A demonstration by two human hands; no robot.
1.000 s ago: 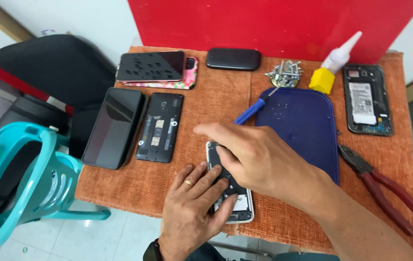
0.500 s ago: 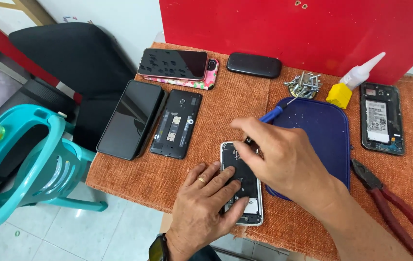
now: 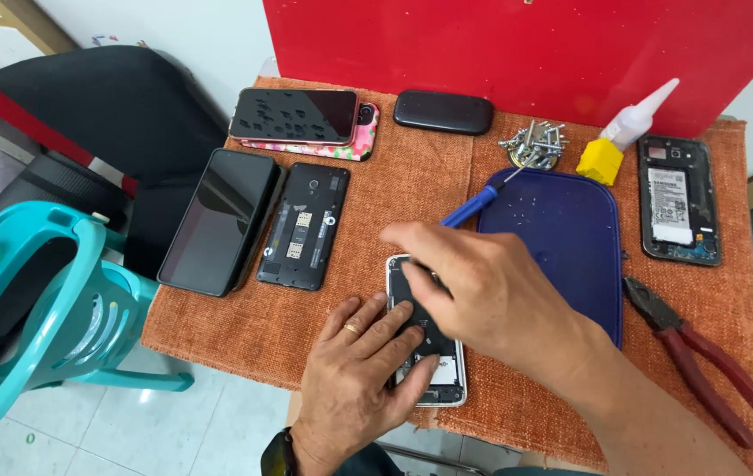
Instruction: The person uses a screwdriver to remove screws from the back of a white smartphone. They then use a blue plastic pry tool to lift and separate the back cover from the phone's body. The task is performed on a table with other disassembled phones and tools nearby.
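Two hands on the opened phone [image 3: 429, 357] at table [image 3: 306, 326] front edge, long axis running away from person. Left hand [image 3: 354, 379] spread flat, pinning its lower-left side; right hand [image 3: 482, 291] above, pinching blue screwdriver [image 3: 473, 207], tip hidden.

Rough orange woven cloth [image 3: 324, 335], glossy black phone screen [image 3: 218, 220], matt blue plastic lid [image 3: 562, 247], shiny metal screws [image 3: 535, 141].
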